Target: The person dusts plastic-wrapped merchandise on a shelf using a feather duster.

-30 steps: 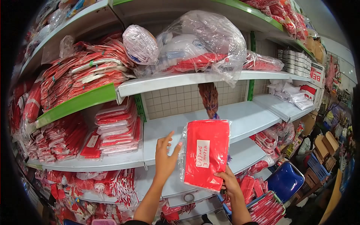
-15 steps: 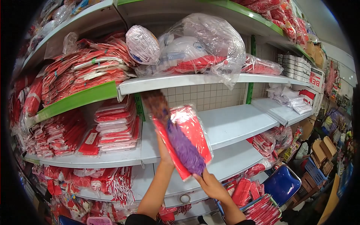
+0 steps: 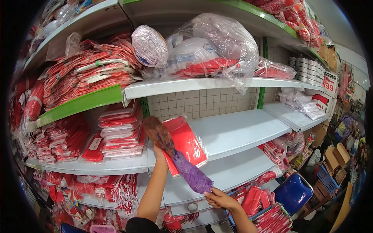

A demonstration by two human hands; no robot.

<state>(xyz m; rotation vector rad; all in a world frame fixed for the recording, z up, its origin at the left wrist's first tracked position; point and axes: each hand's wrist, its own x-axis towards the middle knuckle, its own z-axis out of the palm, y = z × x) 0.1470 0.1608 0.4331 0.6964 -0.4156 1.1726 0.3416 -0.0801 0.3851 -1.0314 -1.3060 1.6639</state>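
A fluffy duster (image 3: 190,171), purple at one end and brown at the other, slants across the front of a red packet (image 3: 185,139) in clear plastic. My right hand (image 3: 220,199) is closed around the duster's lower purple end. On the packet's left edge is my left hand (image 3: 160,153), gripping it; the duster and packet partly hide its fingers. Both are held in front of the middle shelf (image 3: 233,126). Just left of them stands a stack of red and white packets (image 3: 121,130).
Above, a shelf edge (image 3: 194,86) carries a big clear plastic bag (image 3: 217,46) and a heap of red packets (image 3: 93,66). A roll of tape (image 3: 192,207) is below. At lower right are a blue chair back (image 3: 294,192) and a blue basket (image 3: 327,178).
The packet has moved left and slightly down, with the duster sweeping across it. My right hand has shifted a little right and down; my left hand has moved slightly left.
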